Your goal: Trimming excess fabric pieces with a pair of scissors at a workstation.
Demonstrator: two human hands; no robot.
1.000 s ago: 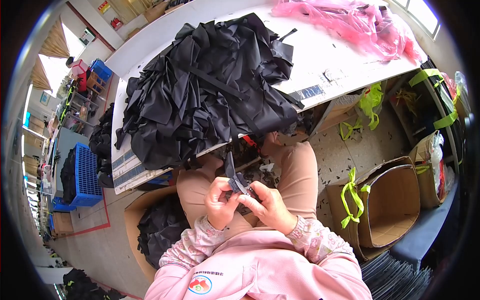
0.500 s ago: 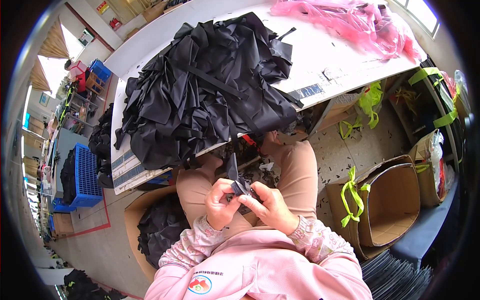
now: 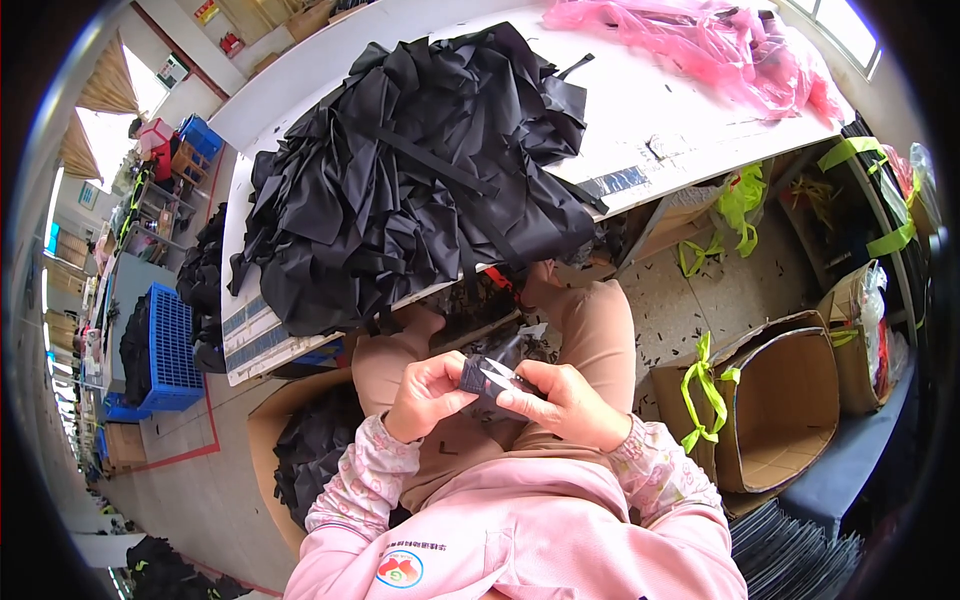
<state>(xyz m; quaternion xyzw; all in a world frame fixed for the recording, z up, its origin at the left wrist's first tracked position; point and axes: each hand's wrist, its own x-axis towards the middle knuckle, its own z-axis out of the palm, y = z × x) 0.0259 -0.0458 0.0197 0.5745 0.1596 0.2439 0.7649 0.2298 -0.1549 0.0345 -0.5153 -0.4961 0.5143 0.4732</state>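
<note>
Above my lap, my left hand [image 3: 425, 397] pinches a short piece of black webbing strap [image 3: 472, 377] between thumb and fingers. My right hand [image 3: 578, 402] is closed on a small pair of thread snips [image 3: 497, 377]. Their bright pointed blades stand apart and lie against the strap, close to my left fingertips. The handle is mostly hidden in my right fingers. A big heap of black fabric pieces [image 3: 400, 180] with straps covers the left part of the white table [image 3: 690, 135] in front of me. A small dark scrap [image 3: 449, 449] shows over my trouser leg.
A carton [image 3: 262, 420] of black fabric stands by my left leg. To my right are an empty cardboard box [image 3: 790, 410] with a yellow-green tie [image 3: 705, 405] and a stack of thin dark sheets [image 3: 790, 550]. Pink plastic film [image 3: 710, 50] lies on the table. Dark scraps litter the floor.
Both hands have come slightly apart and my left hand has shifted left. The snips' blades now show plainly. The strap that stood up toward the table no longer shows there.
</note>
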